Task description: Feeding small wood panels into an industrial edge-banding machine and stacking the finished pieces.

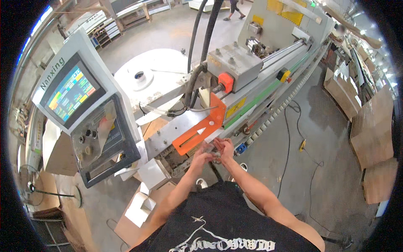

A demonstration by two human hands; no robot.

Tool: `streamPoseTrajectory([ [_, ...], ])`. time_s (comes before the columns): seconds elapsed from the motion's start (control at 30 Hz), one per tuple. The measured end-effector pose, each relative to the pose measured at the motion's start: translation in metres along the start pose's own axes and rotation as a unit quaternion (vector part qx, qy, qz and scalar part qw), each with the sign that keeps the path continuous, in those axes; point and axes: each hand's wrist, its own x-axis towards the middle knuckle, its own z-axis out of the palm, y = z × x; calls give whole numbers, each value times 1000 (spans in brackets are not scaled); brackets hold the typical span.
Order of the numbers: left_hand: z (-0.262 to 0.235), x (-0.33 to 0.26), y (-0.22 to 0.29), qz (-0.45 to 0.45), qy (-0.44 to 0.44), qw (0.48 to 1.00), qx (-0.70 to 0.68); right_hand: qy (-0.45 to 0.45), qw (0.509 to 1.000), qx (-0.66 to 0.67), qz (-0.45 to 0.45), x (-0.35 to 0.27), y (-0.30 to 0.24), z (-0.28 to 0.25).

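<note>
My left hand (202,154) and my right hand (226,148) are close together at the near edge of a long grey machine, just below its orange guard plate (199,133). The fingers of both hands are bent inward toward each other. Whatever lies between them is too small and too hidden to make out. Long and slotted, the orange plate bends upward at its right end. Right beside my right hand sits a small blue part (241,148) on the machine's side.
A tilted control panel with a lit screen (72,90) stands at left. Behind the machine is a large white round table (142,59). White and brown cardboard pieces (140,210) lie at lower left. Cables (289,143) cross the floor at right, near leaning cardboard (371,130). A person's legs (234,10) show far off.
</note>
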Motion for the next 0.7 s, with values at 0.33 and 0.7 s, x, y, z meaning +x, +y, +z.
streamPoseTrajectory([
  [0.33, 45, -7, 12, -97, -92, 984, 119, 26, 999, -28, -36, 68, -41, -29],
  [0.7, -38, -189, 71, 97, 271, 936, 202, -106, 955, -240, 141, -12, -17, -36],
])
